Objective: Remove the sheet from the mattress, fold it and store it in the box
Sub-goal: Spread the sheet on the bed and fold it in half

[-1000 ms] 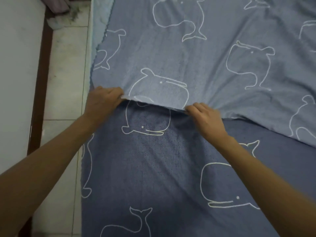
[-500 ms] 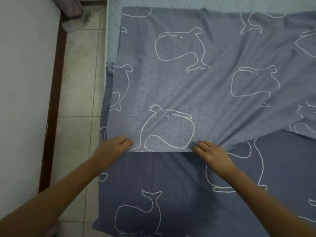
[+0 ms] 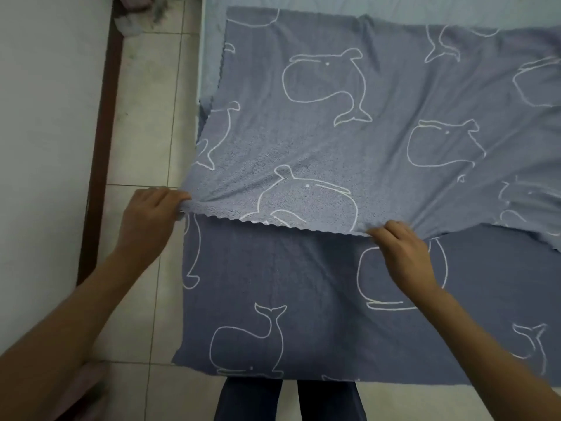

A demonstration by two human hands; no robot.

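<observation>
Reading left to right. The wall (image 3: 45, 147) fills the left side, with dark skirting (image 3: 98, 153) at its foot, then pale floor (image 3: 142, 123) tiles up to the bed. There's grey clutter (image 3: 133, 19) at the far end of that floor strip, too blurred to name. A pinkish blur (image 3: 82, 387) sits low left on the floor; I can't identify it.

Left grip (image 3: 148, 220): clamped on the sheet (image 3: 334, 132). The fingers are curled round the corner of the folded-over layer, just off the bed's left edge and above the floor.

Sheet: blue with white whale outlines, lying on the mattress (image 3: 425, 10), doubled over on itself. The top layer shows the paler side. Its scalloped hem (image 3: 273, 223) runs straight between my two grips, fairly taut, with creases fanning out from each pinch. The bottom layer is darker and covers the bed's near left corner. Its near edge ends just above a pair of legs (image 3: 252, 399) in dark trousers. I see bare pale-blue mattress only along the far edge and in a thin strip down the far left edge.

Right grip (image 3: 403, 256): clamped on the same hem, thumb and fingers pinching it, knuckles up, over the darker layer and well in from the left edge. To its right the top layer's edge runs diagonally toward the bed's right side and leaves view.
</observation>
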